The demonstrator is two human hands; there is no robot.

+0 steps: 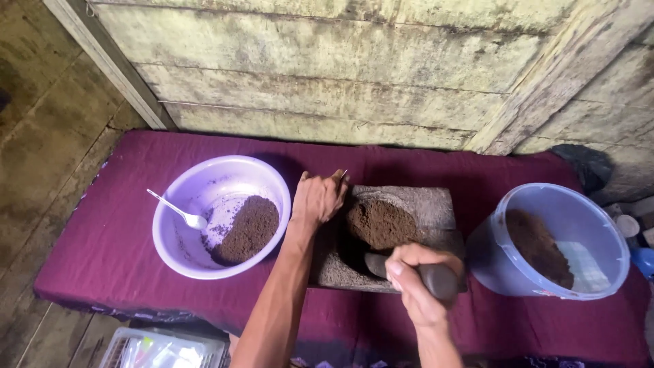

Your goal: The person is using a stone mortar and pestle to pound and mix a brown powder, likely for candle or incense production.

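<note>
Two bare hands at work over a grey rectangular stone grinding slab (436,204) w/ a hollowed middle, set on a maroon cloth (102,232) against a weathered plank wall (306,61). Right hand (419,286) is clenched round a dark grey stone pestle (436,278), its tip angled down twd the mound of dark brown powder (380,223) in the hollow, prob. so the weight bears on the powder. Left hand (317,199) is cupped at the slab's left rim, fingers curled and touching the stone, seemingly to steady it or keep powder in; can't tell if the thin pale sliver above the fingers is sth it holds.

Left of the slab, just beside: a lilac plastic bowl (269,180) w/ more brown powder and a white plastic spoon (178,212) resting inside. On the right, a pale blue plastic bucket (599,225), tilted, w/ brown powder inside, within the right arm's reach.
</note>
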